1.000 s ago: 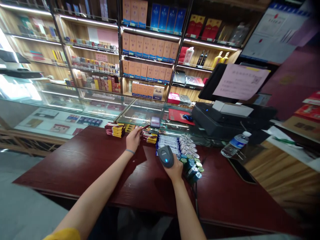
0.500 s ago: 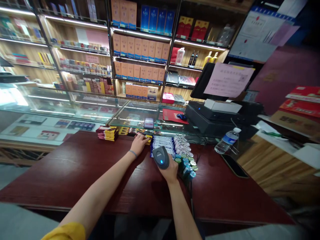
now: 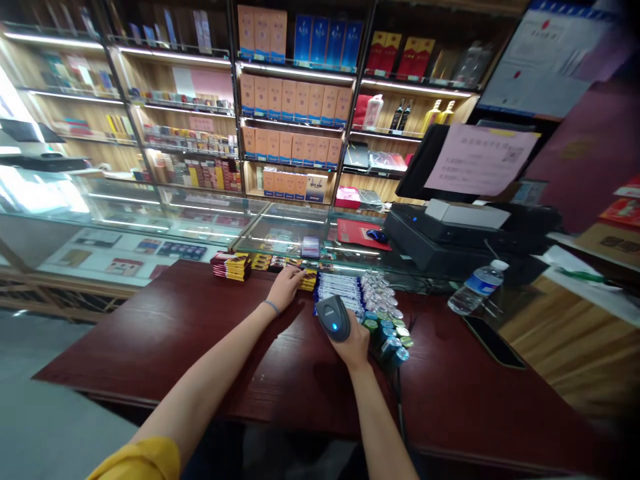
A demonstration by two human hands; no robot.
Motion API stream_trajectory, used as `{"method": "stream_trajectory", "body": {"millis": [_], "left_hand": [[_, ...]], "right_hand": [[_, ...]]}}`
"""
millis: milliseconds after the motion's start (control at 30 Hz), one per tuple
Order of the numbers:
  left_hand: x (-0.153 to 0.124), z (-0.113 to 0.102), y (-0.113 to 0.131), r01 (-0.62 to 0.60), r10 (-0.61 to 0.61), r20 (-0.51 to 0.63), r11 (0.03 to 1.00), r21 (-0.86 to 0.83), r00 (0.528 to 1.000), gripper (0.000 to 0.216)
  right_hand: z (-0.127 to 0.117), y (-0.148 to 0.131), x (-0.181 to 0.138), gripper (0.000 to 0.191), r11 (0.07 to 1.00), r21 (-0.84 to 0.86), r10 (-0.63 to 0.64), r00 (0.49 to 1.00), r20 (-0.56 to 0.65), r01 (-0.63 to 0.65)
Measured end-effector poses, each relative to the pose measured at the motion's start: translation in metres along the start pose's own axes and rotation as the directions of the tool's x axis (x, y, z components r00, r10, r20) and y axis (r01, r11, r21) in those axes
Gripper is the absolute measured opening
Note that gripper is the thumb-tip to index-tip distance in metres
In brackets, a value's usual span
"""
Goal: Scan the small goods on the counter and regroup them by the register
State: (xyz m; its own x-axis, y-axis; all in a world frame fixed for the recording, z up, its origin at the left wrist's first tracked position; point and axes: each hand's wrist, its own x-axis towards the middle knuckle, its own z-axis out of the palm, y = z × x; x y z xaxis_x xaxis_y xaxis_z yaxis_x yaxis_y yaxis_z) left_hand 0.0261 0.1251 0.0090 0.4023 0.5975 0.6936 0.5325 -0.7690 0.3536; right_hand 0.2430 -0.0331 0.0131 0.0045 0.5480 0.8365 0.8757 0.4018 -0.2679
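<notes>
Blue-and-white slim wrapped packets [image 3: 340, 288] lie in a row just beyond the right hand [image 3: 354, 341], and from my remote seat I see shiny silver-topped pieces [image 3: 379, 292] and green-and-blue cylinders with foil-like ends [image 3: 393, 343] crowding that hand's right side. A stack of red-and-yellow flat packets [image 3: 231, 265] sits well apart to the left; a clear plastic bottle with a blue label [image 3: 477, 287] and a black flat phone [image 3: 494, 341] rest off to the right. I have the right hand wrapped around a dark grey plastic handheld scanner [image 3: 333, 317], raised over the middle of the surface [image 3: 175, 333], its rounded head slanting away from me and to the left, blue light at the near end. My left hand [image 3: 286, 285] lies over yellow flat packets [image 3: 308, 280], fingers touching them; I cannot tell whether it grips one. These packets lie near the far edge, their long axis partly hidden. The surface is glossy reddish-brown, backed by a clear glass display case [image 3: 283, 230] and lit wooden shelves [image 3: 295, 123].
</notes>
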Motion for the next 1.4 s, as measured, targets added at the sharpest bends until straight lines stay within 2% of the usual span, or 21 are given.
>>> {"method": "stream_trajectory", "body": {"millis": [100, 167, 233, 300, 400, 533, 667, 800, 933, 1133, 1200, 1267, 1333, 1400], "left_hand": [[-0.017, -0.033, -0.022, 0.061, -0.054, -0.105, 0.996, 0.066, 0.993, 0.044], [-0.031, -0.06, -0.043, 0.142, -0.113, -0.175, 0.976, 0.166, 0.978, 0.042], [-0.043, -0.088, -0.066, 0.23, -0.17, -0.229, 0.935, 0.269, 0.959, 0.04], [-0.052, -0.113, -0.089, 0.299, -0.225, -0.238, 0.889, 0.346, 0.945, 0.042], [-0.059, -0.137, -0.113, 0.348, -0.302, -0.173, 0.826, 0.445, 0.938, 0.052], [-0.059, -0.149, -0.127, 0.334, -0.377, -0.032, 0.772, 0.54, 0.925, 0.063], [-0.057, -0.151, -0.129, 0.299, -0.393, 0.042, 0.759, 0.579, 0.918, 0.06], [-0.055, -0.153, -0.127, 0.298, -0.358, 0.002, 0.779, 0.552, 0.934, 0.046], [-0.054, -0.156, -0.123, 0.309, -0.31, -0.072, 0.843, 0.44, 0.948, 0.033], [-0.055, -0.169, -0.117, 0.358, -0.347, -0.09, 0.903, 0.236, 0.934, 0.024], [-0.054, -0.173, -0.115, 0.43, -0.396, -0.195, 0.884, 0.184, 0.897, 0.024], [-0.05, -0.175, -0.111, 0.515, -0.447, -0.375, 0.852, 0.099, 0.812, 0.021], [-0.044, -0.173, -0.105, 0.562, -0.506, -0.548, 0.823, -0.076, 0.667, 0.015], [-0.039, -0.166, -0.095, 0.518, -0.617, -0.617, 0.774, -0.364, 0.489, 0.012]], "right_hand": [[0.005, 0.003, -0.005, 0.037, 1.0, 0.003, -0.018, 1.0, -0.005, 0.018], [0.01, 0.004, -0.009, 0.039, 1.0, -0.011, -0.024, 1.0, -0.019, 0.024], [0.014, 0.004, -0.011, 0.041, 0.998, -0.015, -0.053, 0.998, 0.015, 0.053], [0.015, 0.002, -0.011, 0.041, 0.995, -0.013, -0.1, 0.994, 0.046, 0.101], [0.015, -0.002, -0.007, 0.039, 0.985, -0.017, -0.173, 0.984, 0.053, 0.174], [0.014, -0.006, -0.003, 0.035, 0.984, -0.029, -0.175, 0.984, 0.028, 0.175], [0.015, -0.006, -0.003, 0.035, 0.981, -0.042, -0.19, 0.981, 0.031, 0.191], [0.016, -0.005, -0.004, 0.034, 0.983, -0.028, -0.183, 0.983, 0.029, 0.184], [0.019, 0.0, -0.008, 0.035, 0.987, -0.027, -0.156, 0.987, 0.038, 0.157], [0.024, 0.009, -0.015, 0.047, 0.985, -0.053, -0.157, 0.984, 0.08, 0.162], [0.023, 0.009, -0.014, 0.047, 0.985, -0.048, -0.16, 0.984, 0.077, 0.164], [0.021, 0.006, -0.013, 0.046, 0.986, -0.041, -0.159, 0.984, 0.076, 0.163], [0.019, 0.004, -0.011, 0.044, 0.986, -0.042, -0.155, 0.985, 0.077, 0.158], [0.019, 0.003, -0.01, 0.043, 0.987, -0.047, -0.15, 0.986, 0.072, 0.154]]}}
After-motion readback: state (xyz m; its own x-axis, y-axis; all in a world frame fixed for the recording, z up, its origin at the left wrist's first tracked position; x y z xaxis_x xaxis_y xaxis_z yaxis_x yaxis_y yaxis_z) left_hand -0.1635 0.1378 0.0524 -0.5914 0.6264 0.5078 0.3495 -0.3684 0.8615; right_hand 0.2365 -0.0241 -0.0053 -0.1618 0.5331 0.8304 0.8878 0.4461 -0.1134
